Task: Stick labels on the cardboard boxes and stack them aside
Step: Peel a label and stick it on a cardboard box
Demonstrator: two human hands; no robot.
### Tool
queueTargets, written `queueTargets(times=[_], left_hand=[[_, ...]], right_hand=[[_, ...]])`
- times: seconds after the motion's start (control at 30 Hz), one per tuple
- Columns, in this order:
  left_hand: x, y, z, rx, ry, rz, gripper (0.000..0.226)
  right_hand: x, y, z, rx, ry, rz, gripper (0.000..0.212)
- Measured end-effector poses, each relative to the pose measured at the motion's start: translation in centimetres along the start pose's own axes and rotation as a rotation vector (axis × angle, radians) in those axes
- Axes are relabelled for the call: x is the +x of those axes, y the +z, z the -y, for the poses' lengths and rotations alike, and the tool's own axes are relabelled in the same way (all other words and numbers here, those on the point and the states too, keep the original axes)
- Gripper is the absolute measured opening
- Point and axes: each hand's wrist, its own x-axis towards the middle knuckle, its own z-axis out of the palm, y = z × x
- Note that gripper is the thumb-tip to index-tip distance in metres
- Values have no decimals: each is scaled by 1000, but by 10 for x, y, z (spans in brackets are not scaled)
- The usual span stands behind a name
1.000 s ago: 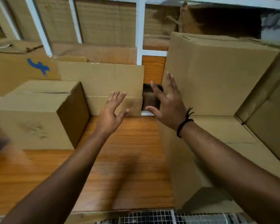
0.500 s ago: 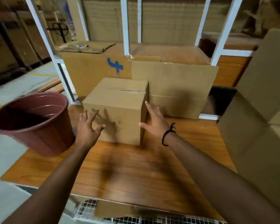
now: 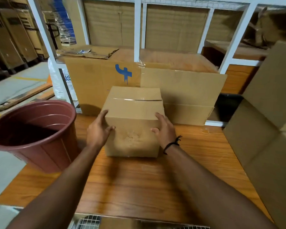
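1. Box [image 3: 132,116]: closed, top seam taped, contents hidden. It stands near the middle of the tabletop [image 3: 139,182], with a pale scuffed patch on its front face.
2. Left hand [image 3: 97,129]: grasps the box's left side, fingers at the upper edge, thumb on the front face.
3. Right hand [image 3: 163,129]: grasps the box's right side likewise.
4. Bucket [image 3: 33,129]: reddish-brown, open-topped, at the tabletop's left edge, apart from the box. Its inside is dark and its contents cannot be told.
5. Large carton [image 3: 97,83]: behind the box, blue mark on its front.
6. Stacked cartons [image 3: 267,129]: closed, at the right.
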Motion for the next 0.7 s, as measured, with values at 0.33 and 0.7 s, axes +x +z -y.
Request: queueTargets(times=[0.33, 0.7], left_hand=[[-96, 52, -49, -23, 258, 12, 61], [-130, 78, -49, 86, 370, 88, 63]], right_hand=[[-67, -99, -82, -79, -33, -151, 62], [-100, -103, -135, -155, -202, -115, 106]])
